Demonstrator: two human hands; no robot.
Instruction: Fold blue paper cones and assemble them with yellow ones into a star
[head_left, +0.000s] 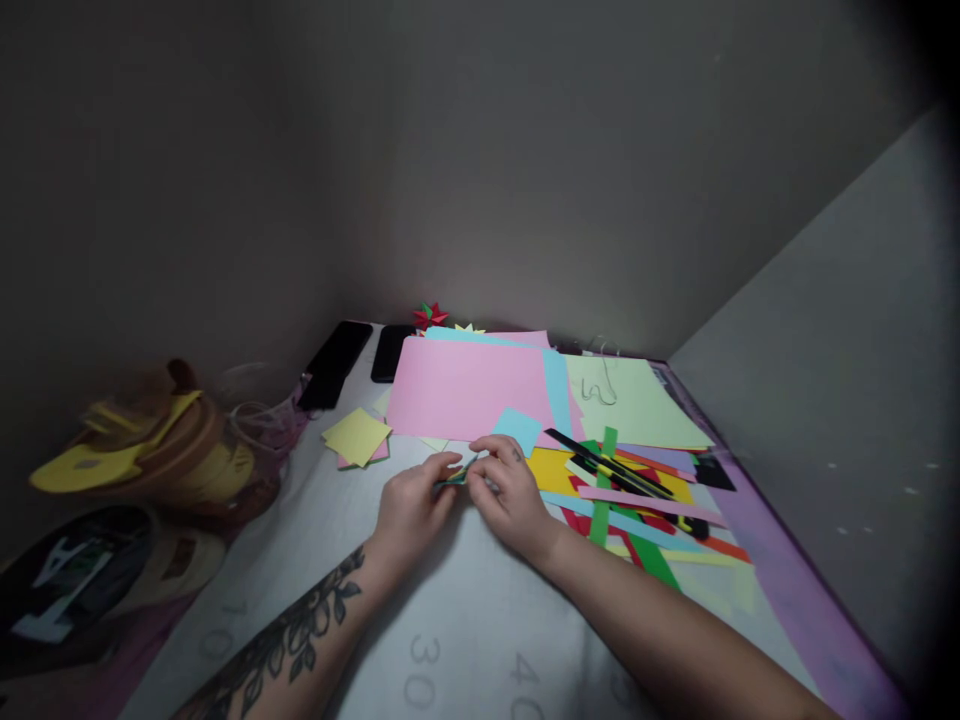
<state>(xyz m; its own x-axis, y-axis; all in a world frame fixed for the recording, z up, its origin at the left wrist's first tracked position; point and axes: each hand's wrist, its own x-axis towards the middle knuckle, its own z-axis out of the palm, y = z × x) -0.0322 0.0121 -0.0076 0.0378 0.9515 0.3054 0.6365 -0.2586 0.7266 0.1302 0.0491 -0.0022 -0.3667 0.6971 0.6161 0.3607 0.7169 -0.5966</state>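
Note:
My left hand (pixel 414 503) and my right hand (pixel 511 495) meet over the grey mat (pixel 465 640). Both pinch a small folded paper piece (pixel 459 475), dark green with a light edge, between their fingertips. The left forearm carries a leaf tattoo. Just behind the hands lie a large pink sheet (pixel 472 388) and a small light blue square (pixel 517 428). To the right of my right hand lies a pile of coloured paper strips (pixel 637 495), green, pink, red, yellow and black.
Yellow square notes (pixel 356 437) lie left of the pink sheet. Two black phones (pixel 335 362) (pixel 390 352) sit at the back, near a red and green paper star (pixel 430 316). A light green sheet (pixel 634 402) lies at the back right. Bags and yellow cutouts (pixel 142 450) crowd the left. Walls close in behind and right.

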